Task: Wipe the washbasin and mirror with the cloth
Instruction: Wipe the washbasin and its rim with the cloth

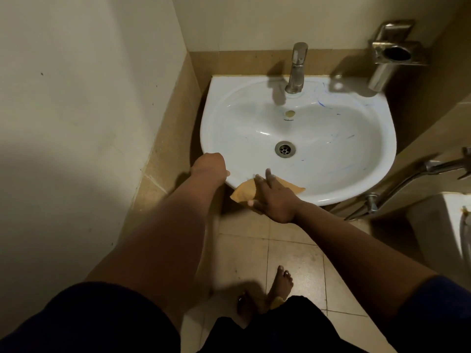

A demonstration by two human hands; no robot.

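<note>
The white washbasin (pixel 344 138) hangs on the tiled wall, with blue streaks on its right side and a drain (pixel 285 149) in the bowl. My right hand (pixel 274 197) presses an orange cloth (pixel 244 191) flat against the basin's front rim, fingers spread and fairly straight. My left hand (pixel 210 165) grips the basin's front left edge, its fingers curled under the rim and hidden. No mirror is in view.
A steel tap (pixel 297 68) stands at the basin's back. A steel holder (pixel 393 57) is fixed to the wall at the right. A hose and valve (pixel 397 189) run by a white tank (pixel 448 225). My bare feet (pixel 279 286) stand on the tiled floor.
</note>
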